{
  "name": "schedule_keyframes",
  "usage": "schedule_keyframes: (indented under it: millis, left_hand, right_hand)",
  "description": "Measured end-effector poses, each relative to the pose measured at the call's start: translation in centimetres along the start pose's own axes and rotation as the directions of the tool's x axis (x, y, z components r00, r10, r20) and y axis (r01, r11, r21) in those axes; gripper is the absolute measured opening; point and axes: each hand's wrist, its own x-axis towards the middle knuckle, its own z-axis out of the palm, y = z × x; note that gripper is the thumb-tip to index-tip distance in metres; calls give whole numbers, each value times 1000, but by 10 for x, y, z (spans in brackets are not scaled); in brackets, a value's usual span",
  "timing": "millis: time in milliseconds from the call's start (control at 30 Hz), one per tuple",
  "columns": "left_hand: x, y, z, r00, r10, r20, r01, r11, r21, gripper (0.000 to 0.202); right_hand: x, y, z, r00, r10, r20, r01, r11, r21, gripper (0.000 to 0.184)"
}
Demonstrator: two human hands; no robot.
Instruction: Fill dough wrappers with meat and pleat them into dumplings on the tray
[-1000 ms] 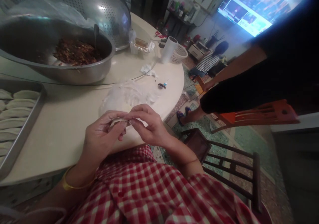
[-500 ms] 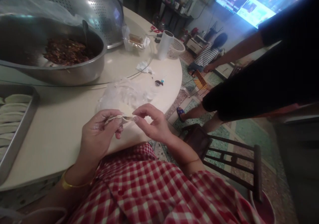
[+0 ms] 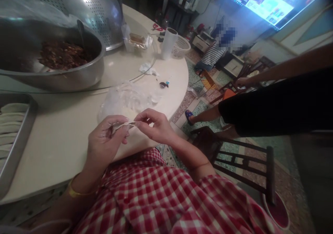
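Observation:
My left hand (image 3: 105, 142) cups a small folded dumpling (image 3: 122, 126) over the near edge of the round cream table (image 3: 65, 130). My right hand (image 3: 154, 126) pinches the dumpling's right end between thumb and fingertips. Both hands are closed on it. Just behind them lies a crumpled clear plastic bag with pale wrappers (image 3: 127, 100). A big steel bowl of dark minced filling (image 3: 59, 55) with a spoon in it stands at the back left. At the left edge a metal tray (image 3: 18, 140) holds several finished dumplings in a row.
A perforated steel colander (image 3: 88, 8) sits behind the bowl. A white roll (image 3: 168, 43), a small basket (image 3: 180, 46) and a crumpled tissue (image 3: 147, 68) are at the table's far side. A person in black stands at right, beside a dark wooden chair (image 3: 241, 161).
My right hand has slid along the dumpling's edge to its right end. The person in black has moved to the right and the orange chair is now mostly hidden. The view has shifted slightly.

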Motion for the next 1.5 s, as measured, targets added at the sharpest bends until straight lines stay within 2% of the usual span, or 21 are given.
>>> schedule_keyframes:
  millis: [200, 367, 467, 600, 700, 800, 900, 967, 1033, 1100, 1233, 1300, 1400, 1500]
  left_hand:
    - [2, -5, 2, 999, -32, 33, 29, 997, 77, 19]
    - [1, -4, 4, 998, -47, 35, 44, 996, 80, 20]
    - [2, -3, 5, 998, -60, 11, 59, 997, 40, 18]
    - [3, -4, 5, 998, -63, 19, 64, 997, -31, 15]
    - [4, -1, 6, 997, -70, 15, 71, 994, -77, 14]
    - [5, 5, 10, 997, -79, -20, 76, 991, -112, 15]
    - [5, 12, 13, 997, -76, -14, 74, 987, -143, 19]
    - [5, 14, 14, 997, -71, 4, 71, 986, -151, 21]
    - [4, 16, 14, 997, -71, 6, 71, 988, -138, 21]
    - [4, 16, 14, 997, -74, -2, 74, 990, -119, 19]
    - [2, 18, 15, 997, -80, -21, 78, 992, -103, 18]
    - [2, 19, 15, 995, -98, -32, 94, 990, -105, 19]
    - [1, 20, 16, 991, -125, -51, 118, 984, -132, 25]
    - [2, 20, 17, 990, -135, -43, 126, 979, -162, 28]
  right_hand:
    - [7, 5, 0, 996, 83, -41, -83, 997, -2, 13]
    - [10, 6, 5, 993, 118, 5, -118, 992, 49, 14]
    - [10, 4, 9, 998, 48, 26, -49, 999, 18, 17]
    - [6, 0, 8, 986, -167, 26, 169, 983, -73, 17]
    - [2, -3, 6, 937, -350, 17, 348, 925, -150, 15]
    - [-2, -5, 7, 883, -468, -1, 457, 862, -221, 11]
    - [-3, -1, 12, 816, -575, -62, 523, 780, -343, 9]
    - [-4, 3, 17, 760, -641, -104, 537, 711, -454, 10]
    - [-5, 7, 20, 727, -677, -115, 533, 662, -527, 12]
    - [-7, 9, 23, 741, -661, -115, 511, 667, -542, 14]
    - [-12, 5, 23, 861, -494, -119, 384, 787, -483, 18]
    - [-14, 3, 23, 901, -414, -127, 315, 828, -465, 19]
    - [-16, 4, 25, 920, -362, -152, 259, 850, -458, 22]
    - [-16, 11, 30, 922, -361, -138, 268, 855, -444, 23]
